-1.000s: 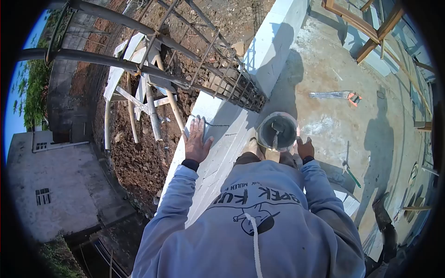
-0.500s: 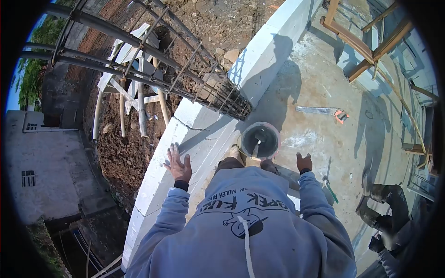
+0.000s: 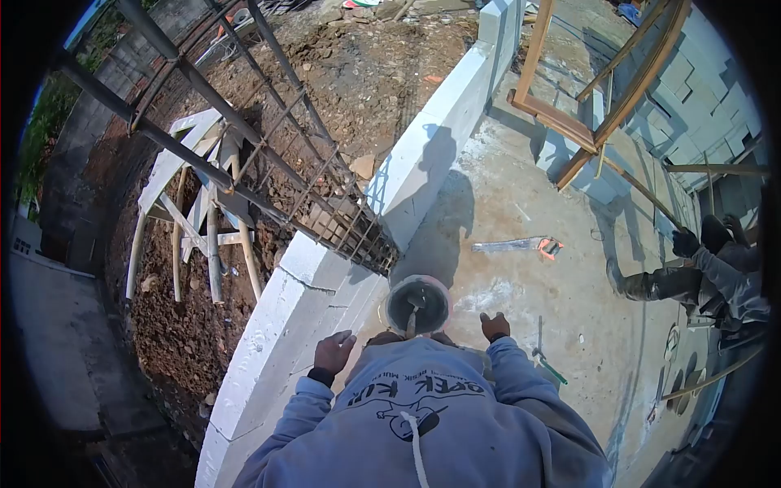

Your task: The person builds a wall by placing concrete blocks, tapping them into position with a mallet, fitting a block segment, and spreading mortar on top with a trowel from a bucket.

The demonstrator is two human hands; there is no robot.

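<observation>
My left hand (image 3: 334,351) hovers beside the white block wall (image 3: 259,342), its fingers loosely bent and nothing in it. Over the concrete floor to the right, my right hand (image 3: 495,327) is empty, with thumb and fingers apart. Between and ahead of my hands, a round bucket (image 3: 443,294) stands at my feet. Inside it rests a trowel (image 3: 412,322), handle towards me; its blade is partly hidden in shade. A handsaw (image 3: 508,246) with an orange handle lies on the floor beyond the bucket. Nearer my right hand lies a green-handled tool (image 3: 551,368).
A rebar cage (image 3: 301,195) leans across the upper left from the wall corner. Past the wall, a wooden trestle (image 3: 191,183) stands on rough soil. A wooden frame (image 3: 561,126) stands upper right. Another person (image 3: 708,272) sits at the right, one gloved hand raised.
My left hand has come off the top of the wall and drawn in, its fingers no longer spread. My view has tilted up and turned right. The other person's arm and legs have shifted.
</observation>
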